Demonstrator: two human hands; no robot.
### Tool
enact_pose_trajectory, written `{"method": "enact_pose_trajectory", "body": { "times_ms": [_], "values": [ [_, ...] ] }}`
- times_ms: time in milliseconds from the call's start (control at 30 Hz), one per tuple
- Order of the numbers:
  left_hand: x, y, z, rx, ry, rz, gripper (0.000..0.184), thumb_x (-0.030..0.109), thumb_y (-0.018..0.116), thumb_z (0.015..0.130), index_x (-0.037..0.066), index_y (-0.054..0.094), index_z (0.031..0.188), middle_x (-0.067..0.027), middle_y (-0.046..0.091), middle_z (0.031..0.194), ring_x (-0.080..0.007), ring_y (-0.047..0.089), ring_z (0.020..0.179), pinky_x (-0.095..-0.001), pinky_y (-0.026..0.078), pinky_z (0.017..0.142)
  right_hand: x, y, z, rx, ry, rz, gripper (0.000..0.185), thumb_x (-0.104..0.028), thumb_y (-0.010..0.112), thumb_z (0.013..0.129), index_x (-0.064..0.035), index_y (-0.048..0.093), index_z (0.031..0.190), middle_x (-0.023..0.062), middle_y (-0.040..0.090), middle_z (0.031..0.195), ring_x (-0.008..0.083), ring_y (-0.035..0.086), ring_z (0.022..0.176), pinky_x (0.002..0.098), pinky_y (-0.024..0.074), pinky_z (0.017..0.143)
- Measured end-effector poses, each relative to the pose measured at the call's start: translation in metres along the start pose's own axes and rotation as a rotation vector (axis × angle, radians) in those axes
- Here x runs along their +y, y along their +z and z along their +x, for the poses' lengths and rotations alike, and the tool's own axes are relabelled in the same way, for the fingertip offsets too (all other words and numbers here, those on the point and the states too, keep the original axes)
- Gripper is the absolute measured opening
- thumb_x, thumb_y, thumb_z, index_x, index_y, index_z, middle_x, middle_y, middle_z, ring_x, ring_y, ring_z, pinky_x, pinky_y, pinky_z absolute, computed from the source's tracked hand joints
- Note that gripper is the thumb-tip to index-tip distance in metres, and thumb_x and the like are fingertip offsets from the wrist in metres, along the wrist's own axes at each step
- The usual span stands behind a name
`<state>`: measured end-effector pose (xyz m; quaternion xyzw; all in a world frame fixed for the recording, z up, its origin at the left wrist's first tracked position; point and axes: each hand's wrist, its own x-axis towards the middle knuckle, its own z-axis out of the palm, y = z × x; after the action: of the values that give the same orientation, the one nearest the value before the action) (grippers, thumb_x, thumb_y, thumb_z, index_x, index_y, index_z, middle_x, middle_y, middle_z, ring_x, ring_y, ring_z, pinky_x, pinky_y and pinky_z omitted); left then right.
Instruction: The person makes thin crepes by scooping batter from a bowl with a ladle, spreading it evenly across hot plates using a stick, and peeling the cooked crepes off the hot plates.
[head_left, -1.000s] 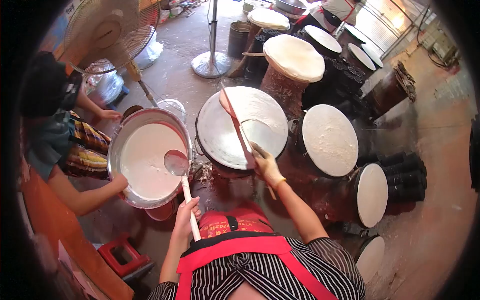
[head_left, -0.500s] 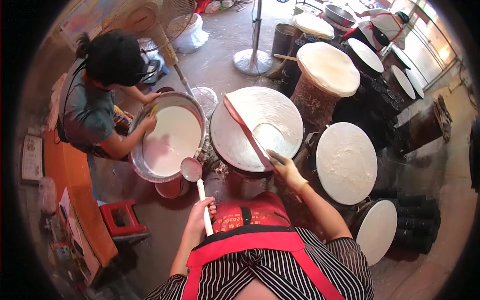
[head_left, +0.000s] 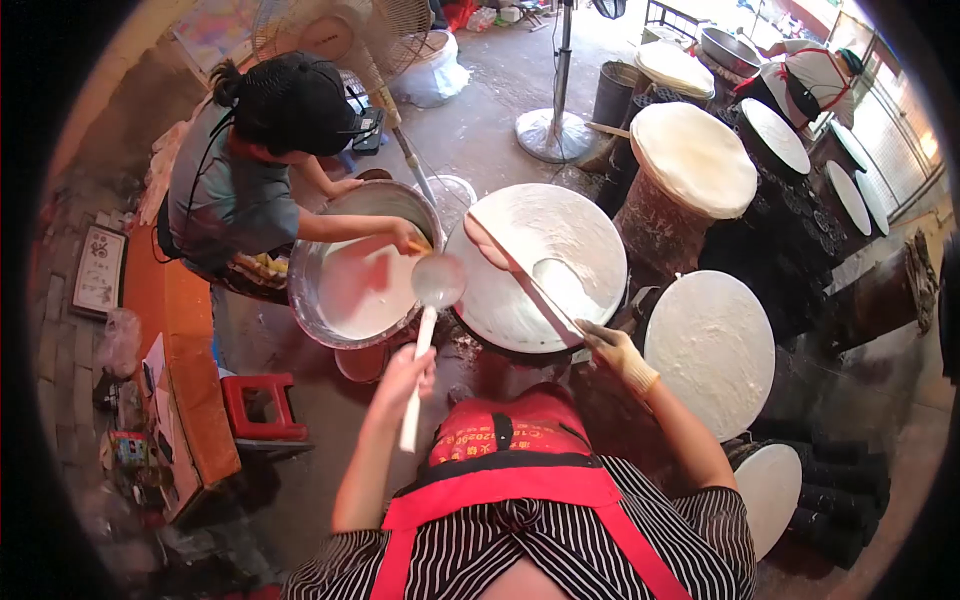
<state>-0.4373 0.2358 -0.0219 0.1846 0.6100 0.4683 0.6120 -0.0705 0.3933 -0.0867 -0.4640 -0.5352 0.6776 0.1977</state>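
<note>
My left hand (head_left: pixel 403 380) is closed round the white handle of a round ladle (head_left: pixel 438 281), whose bowl hangs between a large metal pot of white batter (head_left: pixel 365 290) and a round griddle (head_left: pixel 510 318). My gloved right hand (head_left: pixel 618 354) grips a long thin blade (head_left: pixel 530 278) that slants across the griddle. White batter coats the griddle's upper right part, with a smoother, shinier patch near the blade. A co-worker (head_left: pixel 240 190) leans over the pot, one hand at its rim and the other holding something small and yellowish near the ladle.
Right of the griddle are other white-covered round griddles (head_left: pixel 710 350). Behind stands a pile of thin round sheets (head_left: pixel 693 160) on a drum. A fan (head_left: pixel 335 40), a metal pole stand (head_left: pixel 556 134) and a red stool (head_left: pixel 262 408) are around. Another person (head_left: pixel 808 80) bends at the back right.
The ladle has risen away from my body, over the gap between pot and griddle. The co-worker's hand has crossed the pot toward it. The view has shifted, and the blade still lies across the griddle.
</note>
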Motion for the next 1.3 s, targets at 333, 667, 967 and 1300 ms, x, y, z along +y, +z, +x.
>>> {"method": "enact_pose_trajectory", "body": {
  "times_ms": [333,667,967,1300],
  "values": [
    [0.249,-0.034,0.092,0.091,0.389,-0.156,0.012,0.009,0.052,0.097,-0.001,0.054,0.103,-0.0005,0.050,0.074,-0.0051,0.039,0.050,-0.0167,0.033,0.041,-0.001,-0.013,-0.012,0.027,0.131,0.224,0.034,-0.019,0.060,0.097,-0.0105,0.062,0.129,-0.0077,0.056,0.071,0.0023,0.045,0.058,0.0192,0.0337,0.051],
    [0.026,-0.035,0.040,0.042,-0.280,-0.803,0.008,0.005,0.049,0.094,-0.002,0.049,0.099,-0.0029,0.047,0.072,-0.0059,0.037,0.048,-0.0178,0.033,0.037,-0.012,0.004,0.074,0.207,-0.059,0.004,0.040,-0.016,0.059,0.093,-0.0005,0.058,0.130,0.0047,0.069,0.091,0.0116,0.059,0.080,0.0260,0.0495,0.073],
    [-0.089,-0.025,-0.075,0.236,-0.594,-1.202,0.007,0.004,0.050,0.095,-0.002,0.046,0.092,-0.0014,0.046,0.066,-0.0051,0.039,0.046,-0.0166,0.036,0.038,-0.039,-0.044,0.049,-0.142,0.061,-0.186,0.038,-0.026,0.058,0.097,-0.0054,0.061,0.129,0.0019,0.066,0.101,0.0092,0.057,0.081,0.0232,0.0473,0.071],
    [-0.048,-0.065,-0.044,0.072,-0.578,-0.909,0.009,0.004,0.050,0.096,-0.003,0.046,0.101,-0.0010,0.044,0.067,-0.0060,0.038,0.048,-0.0185,0.033,0.039,0.019,-0.024,-0.047,-0.077,0.097,0.188,0.035,-0.013,0.060,0.096,-0.0031,0.060,0.129,-0.0036,0.062,0.088,0.0031,0.051,0.070,0.0180,0.0392,0.058]
  ]
}}
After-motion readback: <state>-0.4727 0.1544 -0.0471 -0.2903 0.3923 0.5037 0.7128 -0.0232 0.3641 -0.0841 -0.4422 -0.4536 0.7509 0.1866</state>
